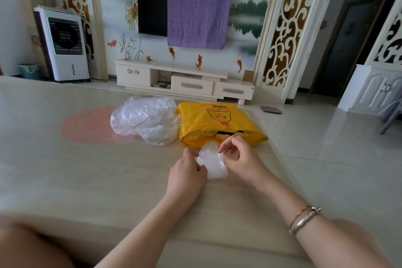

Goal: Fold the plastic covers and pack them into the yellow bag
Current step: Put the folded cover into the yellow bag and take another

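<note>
Clear plastic cover [212, 164] pinched between left hand [187, 172] and right hand [239, 156], both gripping it; yellow bag [219, 124] lies just beyond, nearer the right hand.

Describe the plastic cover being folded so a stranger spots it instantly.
On the beige table, find the yellow plastic bag. Just nearer lies a small clear plastic cover, pinched between the left hand and right hand, unlike the untouched bigger crumpled clear pile.

Table [76, 180]: covers [145, 119], yellow bag [217, 122].
</note>
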